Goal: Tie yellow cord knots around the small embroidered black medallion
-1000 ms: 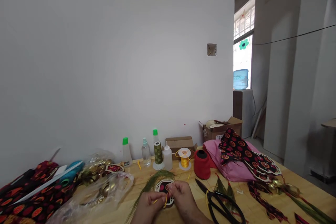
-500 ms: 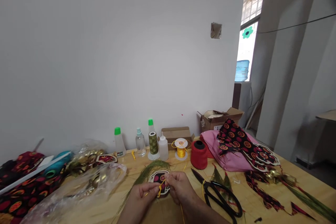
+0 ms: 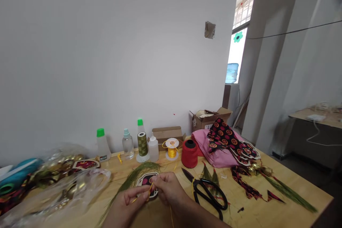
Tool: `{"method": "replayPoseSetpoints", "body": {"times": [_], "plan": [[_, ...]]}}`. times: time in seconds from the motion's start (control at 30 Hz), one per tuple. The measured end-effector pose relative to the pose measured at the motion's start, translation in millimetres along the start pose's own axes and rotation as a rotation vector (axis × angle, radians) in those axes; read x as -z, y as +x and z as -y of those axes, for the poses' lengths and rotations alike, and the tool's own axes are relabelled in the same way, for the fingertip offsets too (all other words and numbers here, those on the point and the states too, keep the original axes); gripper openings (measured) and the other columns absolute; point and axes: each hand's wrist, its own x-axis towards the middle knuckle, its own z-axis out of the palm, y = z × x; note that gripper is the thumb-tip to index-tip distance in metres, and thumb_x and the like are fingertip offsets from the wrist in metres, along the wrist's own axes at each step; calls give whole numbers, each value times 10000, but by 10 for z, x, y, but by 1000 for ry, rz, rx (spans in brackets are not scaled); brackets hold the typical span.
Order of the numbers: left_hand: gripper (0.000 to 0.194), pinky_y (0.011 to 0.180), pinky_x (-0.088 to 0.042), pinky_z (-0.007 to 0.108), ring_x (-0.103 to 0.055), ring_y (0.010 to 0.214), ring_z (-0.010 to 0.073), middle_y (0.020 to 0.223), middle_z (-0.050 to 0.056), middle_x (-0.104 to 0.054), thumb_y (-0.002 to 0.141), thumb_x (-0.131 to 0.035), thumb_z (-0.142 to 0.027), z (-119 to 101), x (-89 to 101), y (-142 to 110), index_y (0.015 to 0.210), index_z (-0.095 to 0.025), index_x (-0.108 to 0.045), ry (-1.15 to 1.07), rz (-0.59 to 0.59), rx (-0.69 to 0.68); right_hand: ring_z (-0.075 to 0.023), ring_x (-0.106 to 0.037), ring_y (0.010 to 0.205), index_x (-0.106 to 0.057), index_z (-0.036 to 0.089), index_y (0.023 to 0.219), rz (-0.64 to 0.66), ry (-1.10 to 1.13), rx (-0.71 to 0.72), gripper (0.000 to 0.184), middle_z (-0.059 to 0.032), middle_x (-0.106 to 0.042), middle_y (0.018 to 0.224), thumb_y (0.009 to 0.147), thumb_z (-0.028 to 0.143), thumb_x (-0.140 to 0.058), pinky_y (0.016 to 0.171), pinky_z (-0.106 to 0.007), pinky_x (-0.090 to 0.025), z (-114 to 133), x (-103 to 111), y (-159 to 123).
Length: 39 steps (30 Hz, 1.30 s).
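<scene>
My left hand [image 3: 127,202] and my right hand [image 3: 167,189] meet low in the middle of the wooden table [image 3: 269,199]. Both pinch a thin yellow cord [image 3: 150,188] just above a small dark red and black patterned patch [image 3: 146,179] with a pale rim. The cord trails down past my right wrist. Green grass-like strands [image 3: 133,177] lie under and left of the patch. Large black scissors [image 3: 207,193] lie just right of my right hand.
Along the wall stand green-capped bottles [image 3: 101,146], a green thread cone [image 3: 142,145], a yellow cord spool [image 3: 172,149] and a red thread spool [image 3: 189,154]. Pink cloth with patterned pieces [image 3: 227,141] lies at right, plastic bags with brass bells [image 3: 61,181] at left, cardboard boxes [image 3: 208,118] behind.
The view has swung to the right and tilted, so everything on the table shifted left. My hands stay together on the yellow cord above the patch.
</scene>
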Motion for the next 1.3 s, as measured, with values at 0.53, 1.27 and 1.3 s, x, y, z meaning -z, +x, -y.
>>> {"method": "replayPoseSetpoints", "body": {"times": [0.53, 1.27, 1.3], "plan": [[251, 532, -401, 141, -551, 587, 145, 559, -34, -642, 640, -536, -381, -184, -127, -59, 562, -174, -653, 354, -38, -88, -17, -196, 243, -460, 145, 385, -60, 146, -78, 227, 79, -349, 240, 531, 285, -563, 305, -179, -88, 37, -17, 2], [264, 578, -456, 230, -594, 649, 195, 610, 1, -678, 623, -547, -375, -15, 18, -29, 692, -145, -656, 299, -10, -85, -48, -323, 440, -593, 119, 552, 50, -708, 397, 220, 60, -363, 447, 701, 236, -483, 403, -171, -198, 4, -6, -147], [262, 582, -454, 233, -592, 660, 198, 630, 3, -680, 621, -551, -371, -14, 18, -28, 705, -147, -658, 298, -9, -90, -46, -319, 436, -586, 120, 546, 50, -729, 411, 222, 62, -356, 446, 704, 236, -482, 403, -170, -195, 11, 1, -148]]}}
